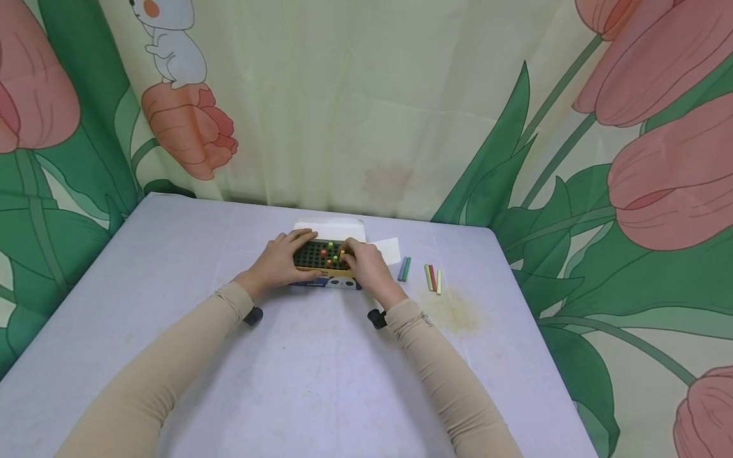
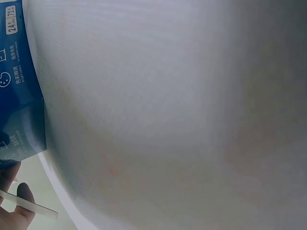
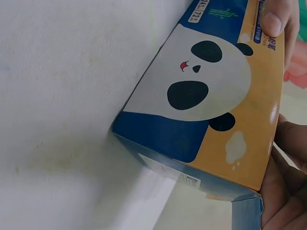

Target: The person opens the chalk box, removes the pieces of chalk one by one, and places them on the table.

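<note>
A cardboard chalk box with a panda on its front (image 3: 211, 81) stands at the far middle of the table. In the head view several coloured chalk sticks show by their ends in its dark holed insert (image 1: 309, 256). The left hand (image 1: 279, 261) grips the box's left end, thumb at the front and fingers over the back edge. At the box's right side the right hand (image 1: 369, 267) pinches an orange-yellow chalk stick (image 1: 342, 254) at the holes; its lower part is hidden. The left wrist view shows the box's blue side (image 2: 21, 72).
Two green chalk sticks (image 1: 404, 269) lie right of the box. Farther right lie two pale yellow sticks and a red chalk stick (image 1: 432, 278). The raised white lid (image 1: 332, 227) stands behind the box, a white flap (image 1: 389, 250) beside it. A printed curtain (image 1: 366, 114) hangs behind the table.
</note>
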`<state>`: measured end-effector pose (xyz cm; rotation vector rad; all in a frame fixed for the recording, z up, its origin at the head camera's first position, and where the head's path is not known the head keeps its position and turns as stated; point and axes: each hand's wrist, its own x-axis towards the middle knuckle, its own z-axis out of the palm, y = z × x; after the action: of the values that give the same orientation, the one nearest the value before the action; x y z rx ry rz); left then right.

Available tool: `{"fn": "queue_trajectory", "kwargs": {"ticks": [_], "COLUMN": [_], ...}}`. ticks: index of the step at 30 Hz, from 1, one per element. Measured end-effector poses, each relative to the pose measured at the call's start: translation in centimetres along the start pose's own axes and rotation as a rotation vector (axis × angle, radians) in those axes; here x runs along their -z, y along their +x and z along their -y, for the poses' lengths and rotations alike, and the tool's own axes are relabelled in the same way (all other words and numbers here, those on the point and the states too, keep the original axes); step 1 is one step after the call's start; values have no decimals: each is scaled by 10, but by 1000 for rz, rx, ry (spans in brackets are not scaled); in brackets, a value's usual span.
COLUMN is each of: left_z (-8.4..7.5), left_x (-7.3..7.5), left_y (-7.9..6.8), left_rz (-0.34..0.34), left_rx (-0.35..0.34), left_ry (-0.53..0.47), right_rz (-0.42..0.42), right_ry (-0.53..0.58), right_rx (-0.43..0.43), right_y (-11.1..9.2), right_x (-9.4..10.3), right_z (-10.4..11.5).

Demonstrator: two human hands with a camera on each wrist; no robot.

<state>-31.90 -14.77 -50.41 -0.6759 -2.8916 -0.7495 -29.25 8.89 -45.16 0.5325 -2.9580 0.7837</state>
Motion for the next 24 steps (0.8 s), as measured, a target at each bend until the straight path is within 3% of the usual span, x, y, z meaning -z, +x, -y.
{"fn": "queue_trajectory", "kwargs": {"ticks": [16, 24], "left_z": [-2, -1], "left_x": [0, 0], "left_y": [0, 0], "left_rz": [6, 0], "left_rx": [5, 19], "left_ry": [1, 0], "right_rz": [-105, -178], "right_ry": [120, 337], "right_rx": [13, -6], "right_y": [2, 1], "right_x": [-1, 2], "right_z": [-1, -2]}}
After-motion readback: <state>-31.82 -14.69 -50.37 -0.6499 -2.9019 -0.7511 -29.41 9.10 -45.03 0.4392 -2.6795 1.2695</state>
